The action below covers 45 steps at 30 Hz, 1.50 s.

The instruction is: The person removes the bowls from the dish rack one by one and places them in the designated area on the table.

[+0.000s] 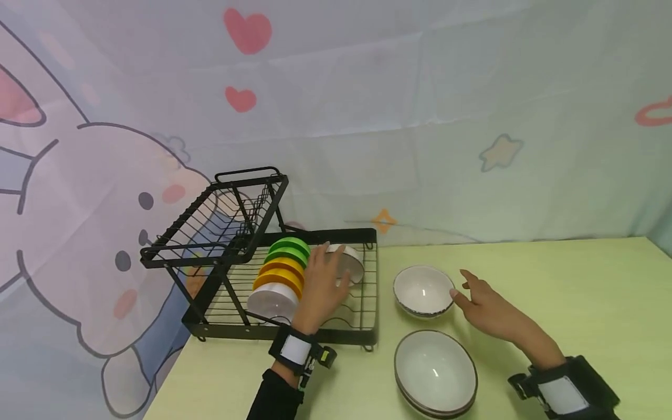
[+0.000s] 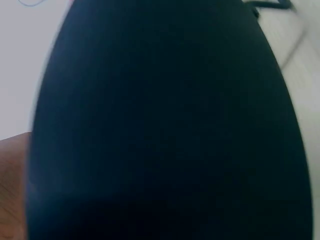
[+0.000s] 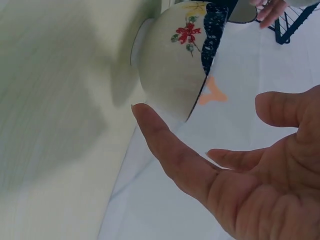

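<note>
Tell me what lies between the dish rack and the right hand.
The head view shows it: one white bowl, upright on the table, lies between the dish rack and the right hand.

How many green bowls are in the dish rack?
2: the rear green bowl at the row's far end, the front green bowl just behind the yellow bowls. Others may be hidden.

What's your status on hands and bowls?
Left hand at rightmost bowl in rack, grip unclear. Right hand beside lone bowl behind stacked bowls, contact unclear. Left hand partly hides rack.
</note>
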{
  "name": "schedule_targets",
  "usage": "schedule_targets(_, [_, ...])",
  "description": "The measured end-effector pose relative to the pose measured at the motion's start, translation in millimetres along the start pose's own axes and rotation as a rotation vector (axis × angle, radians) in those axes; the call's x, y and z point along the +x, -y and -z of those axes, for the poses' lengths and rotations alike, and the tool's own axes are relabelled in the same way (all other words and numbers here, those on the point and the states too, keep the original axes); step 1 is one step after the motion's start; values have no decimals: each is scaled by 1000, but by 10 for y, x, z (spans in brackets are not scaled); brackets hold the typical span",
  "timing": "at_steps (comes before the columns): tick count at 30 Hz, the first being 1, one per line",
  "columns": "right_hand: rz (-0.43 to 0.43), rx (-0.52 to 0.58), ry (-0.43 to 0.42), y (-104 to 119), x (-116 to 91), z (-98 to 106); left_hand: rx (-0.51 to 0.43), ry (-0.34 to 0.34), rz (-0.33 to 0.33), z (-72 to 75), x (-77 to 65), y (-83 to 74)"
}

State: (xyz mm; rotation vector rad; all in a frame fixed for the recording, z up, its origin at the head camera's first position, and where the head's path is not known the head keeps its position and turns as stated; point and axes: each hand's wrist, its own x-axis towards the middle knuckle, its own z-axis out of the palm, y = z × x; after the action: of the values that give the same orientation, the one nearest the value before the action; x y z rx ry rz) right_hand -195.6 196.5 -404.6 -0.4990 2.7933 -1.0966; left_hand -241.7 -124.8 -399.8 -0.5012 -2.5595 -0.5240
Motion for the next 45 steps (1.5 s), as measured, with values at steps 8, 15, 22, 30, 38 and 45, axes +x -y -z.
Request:
schedule_targets(8, [-26,36,10,-4,-46,19,37,113,-17,-22,-32,224])
schedule_targets(15, [-21,55,27,13,-82,26,101,89,-96,-28,-50,230])
schedule_targets(22, [-4,53,23,26,-87,37,197,103,-79,-14,-17,234])
schedule_targets(30, [0,59,23,43,-101,50,200,109,-76,20,41,188])
schedule_targets(38, [15,52,3,62,-119,70,239,88,-73,2,85,165])
schedule_targets(45, [11,45,15,71,-135,97,273,106,-50,20,81,146])
